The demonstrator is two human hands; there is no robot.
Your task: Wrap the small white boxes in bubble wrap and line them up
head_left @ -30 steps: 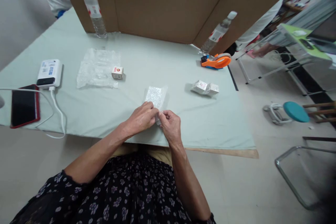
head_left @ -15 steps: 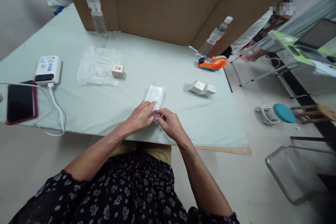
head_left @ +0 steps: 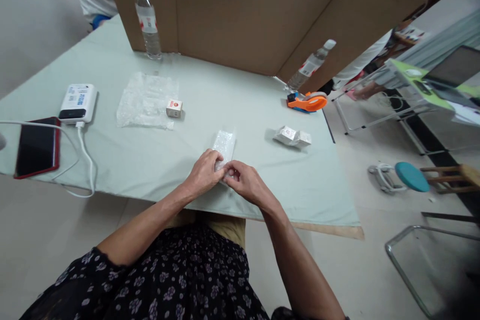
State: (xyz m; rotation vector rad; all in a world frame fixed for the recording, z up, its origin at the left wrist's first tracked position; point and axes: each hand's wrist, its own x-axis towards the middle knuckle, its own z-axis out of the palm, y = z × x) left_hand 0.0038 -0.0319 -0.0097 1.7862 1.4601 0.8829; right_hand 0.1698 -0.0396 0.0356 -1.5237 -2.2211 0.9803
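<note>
My left grip [head_left: 205, 172] and right grip [head_left: 245, 180] pinch the near end of the bubble packet [head_left: 225, 143] on the counter [head_left: 225, 92], apparently folding it; next, I judge, calls for a tight crease.

On the left of the cloth-covered counter [head_left: 210, 85], a phone [head_left: 37, 147] in a red-edged case lies dark screen up, near a white power bank [head_left: 78, 102] with a white cable [head_left: 90, 162] plugged into it. A capped water bottle [head_left: 148, 25] stands before the brown cardboard panel [head_left: 232, 15]; a second bottle [head_left: 309, 67] stands by its right part. Off to the right, a green-topped folding table [head_left: 405, 72] bears what is probably a laptop [head_left: 455, 67], though blur makes it unclear. Below it are a teal-seated stool [head_left: 412, 176], a wooden stool [head_left: 455, 178] and a bent metal frame [head_left: 407, 260].
</note>
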